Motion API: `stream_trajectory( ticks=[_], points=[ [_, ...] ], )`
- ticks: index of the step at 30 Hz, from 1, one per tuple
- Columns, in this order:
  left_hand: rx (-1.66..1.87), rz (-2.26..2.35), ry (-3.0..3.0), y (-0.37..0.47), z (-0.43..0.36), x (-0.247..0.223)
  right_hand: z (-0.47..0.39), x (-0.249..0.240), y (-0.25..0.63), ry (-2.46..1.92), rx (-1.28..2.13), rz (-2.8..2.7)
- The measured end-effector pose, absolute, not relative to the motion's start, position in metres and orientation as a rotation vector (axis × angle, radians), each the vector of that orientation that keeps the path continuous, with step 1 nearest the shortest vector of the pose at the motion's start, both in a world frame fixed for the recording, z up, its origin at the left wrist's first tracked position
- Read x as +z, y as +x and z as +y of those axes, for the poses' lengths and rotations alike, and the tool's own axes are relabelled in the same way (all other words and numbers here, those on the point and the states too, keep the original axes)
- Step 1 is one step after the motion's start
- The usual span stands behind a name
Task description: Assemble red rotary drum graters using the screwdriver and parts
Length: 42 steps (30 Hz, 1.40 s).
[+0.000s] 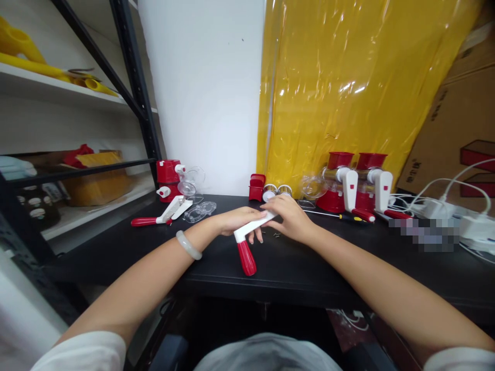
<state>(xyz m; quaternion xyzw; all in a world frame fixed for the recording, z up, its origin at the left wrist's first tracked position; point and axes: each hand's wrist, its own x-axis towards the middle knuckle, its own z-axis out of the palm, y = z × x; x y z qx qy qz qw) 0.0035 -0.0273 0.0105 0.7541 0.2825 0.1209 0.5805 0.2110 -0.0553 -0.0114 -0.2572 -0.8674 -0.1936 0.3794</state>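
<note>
A white crank handle (253, 225) with a red grip lies across both hands over the black table's front half, its red end hanging toward me. My left hand (242, 220) is closed round the white arm from below, some fingertips showing under it. From the right, my right hand (288, 214) grips the far end of the arm, which its fingers partly hide. On the table just beyond the hands are a few tiny screws (277, 235). Two metal-and-white drums (269, 192) and a red hopper piece (257, 187) stand behind the hands.
Two assembled red and white rotary graters (340, 180) stand at the back right, near a yellow-handled screwdriver (350, 218) and white cables (441, 196). At left are more crank handles (168, 212), red grater bodies (168, 178) and clear plastic parts (200, 211). A shelf (77, 98) borders the table.
</note>
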Motion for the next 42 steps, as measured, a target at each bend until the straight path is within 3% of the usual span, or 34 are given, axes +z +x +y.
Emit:
stream_trajectory(
  ticks=[17, 36, 42],
  points=[
    [0.185, 0.582, 1.591, -0.002, -0.024, 0.011, -0.053, -0.017, 0.212, -0.669, -0.626, -2.127],
    [0.702, 0.593, 1.521, -0.002, -0.009, 0.013, -0.054, -0.007, 0.22, -0.78, -0.657, -1.937],
    [0.824, 0.726, 1.633, -0.004, -0.003, 0.008, -0.045, -0.002, 0.238, -0.996, -0.204, -2.276]
  ],
)
